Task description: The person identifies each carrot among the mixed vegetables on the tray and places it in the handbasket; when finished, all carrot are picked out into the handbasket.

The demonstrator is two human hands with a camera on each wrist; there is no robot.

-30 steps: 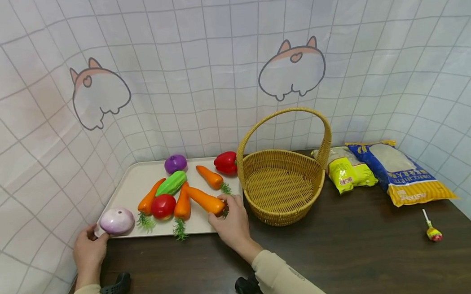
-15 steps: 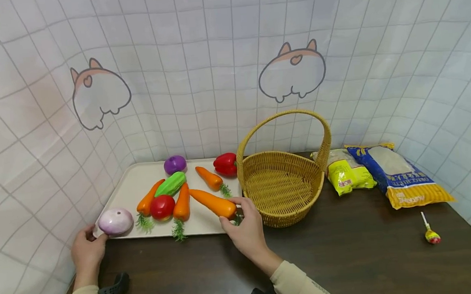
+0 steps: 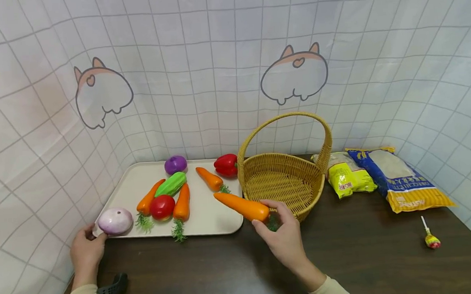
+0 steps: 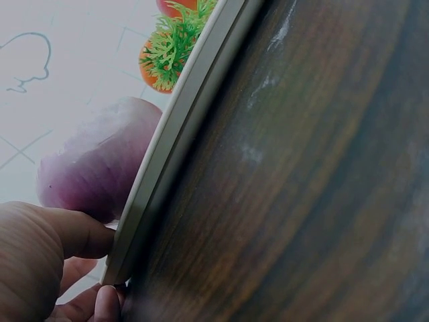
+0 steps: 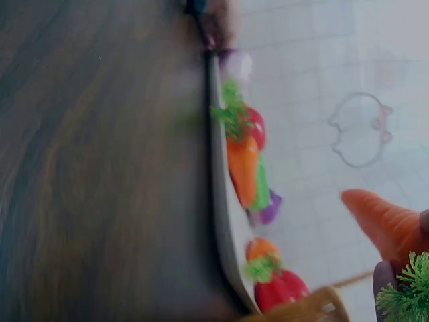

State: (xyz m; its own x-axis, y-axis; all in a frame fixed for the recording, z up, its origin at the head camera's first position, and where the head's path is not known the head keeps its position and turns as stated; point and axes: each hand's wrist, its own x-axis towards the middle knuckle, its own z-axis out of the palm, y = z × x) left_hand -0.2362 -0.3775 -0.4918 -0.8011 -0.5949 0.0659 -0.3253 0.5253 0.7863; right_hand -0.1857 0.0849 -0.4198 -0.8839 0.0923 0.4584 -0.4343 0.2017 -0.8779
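Note:
My right hand (image 3: 283, 240) holds an orange carrot (image 3: 243, 206) by its thick, leafy end. The carrot hangs over the tray's right front corner, just in front of the wicker basket (image 3: 253, 209), its tip pointing left. At the far left, my left hand (image 3: 87, 252) pinches the near corner of the cream tray (image 3: 220, 222), thumb on the rim and fingers under it in the left wrist view. A pale purple onion (image 4: 100, 161) sits beside that thumb. On the tray also lie several carrots (image 3: 182, 203), a tomato (image 3: 162, 207) and a green gourd-like vegetable (image 3: 170, 183).
A purple round vegetable (image 3: 175, 164) and a red pepper (image 3: 226, 165) lie at the tray's back. Right of the basket are a yellow bag (image 3: 348, 176), a blue and yellow bag (image 3: 403, 177) and a lollipop (image 3: 431, 239). A tiled-pattern curtain (image 3: 199, 77) surrounds the dark table.
My right hand has lifted the carrot off the tray and carried it to the right, toward the basket's front. The left hand stays at the tray corner.

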